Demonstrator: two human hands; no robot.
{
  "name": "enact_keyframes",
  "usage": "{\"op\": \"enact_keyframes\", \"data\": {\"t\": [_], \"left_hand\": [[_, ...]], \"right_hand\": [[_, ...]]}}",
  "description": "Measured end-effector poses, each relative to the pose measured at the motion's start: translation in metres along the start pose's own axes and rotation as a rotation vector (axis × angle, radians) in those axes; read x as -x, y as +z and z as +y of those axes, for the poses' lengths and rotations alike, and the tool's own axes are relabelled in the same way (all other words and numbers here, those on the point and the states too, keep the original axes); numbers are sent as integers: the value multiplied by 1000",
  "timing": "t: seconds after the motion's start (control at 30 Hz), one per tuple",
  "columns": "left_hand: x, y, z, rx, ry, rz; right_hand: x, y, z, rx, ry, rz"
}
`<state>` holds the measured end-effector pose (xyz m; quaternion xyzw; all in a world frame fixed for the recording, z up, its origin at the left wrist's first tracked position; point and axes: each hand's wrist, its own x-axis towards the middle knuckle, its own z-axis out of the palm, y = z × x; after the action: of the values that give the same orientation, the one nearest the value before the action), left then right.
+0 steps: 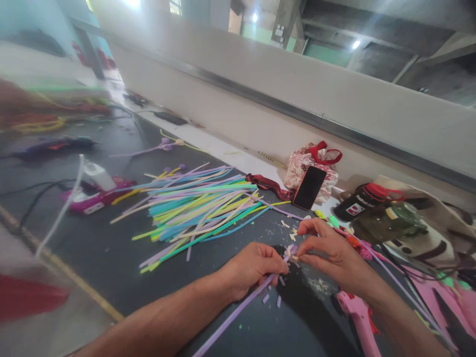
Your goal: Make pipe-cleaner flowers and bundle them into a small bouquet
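Observation:
My left hand is closed around a long lilac stem that runs down toward the bottom edge. At the stem's top sits a small lilac flower head. My right hand pinches that flower head with thumb and fingertips. Both hands hover over a dark table. Small cut lilac bits lie under them.
A pile of pastel stems lies left of the hands. A black phone leans on a red-and-white pouch. A dark bottle lies at right. A pink glue gun rests near my right wrist, another tool at left.

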<state>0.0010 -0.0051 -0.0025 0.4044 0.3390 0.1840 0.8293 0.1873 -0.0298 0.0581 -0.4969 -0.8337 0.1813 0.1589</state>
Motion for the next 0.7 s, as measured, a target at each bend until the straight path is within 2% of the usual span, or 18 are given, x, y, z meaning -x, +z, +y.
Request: {"op": "enact_keyframes", "data": {"t": [0.7], "left_hand": [[3, 0, 3, -65, 17, 0]], "right_hand": [[-5, 5, -6, 108, -27, 72]]}}
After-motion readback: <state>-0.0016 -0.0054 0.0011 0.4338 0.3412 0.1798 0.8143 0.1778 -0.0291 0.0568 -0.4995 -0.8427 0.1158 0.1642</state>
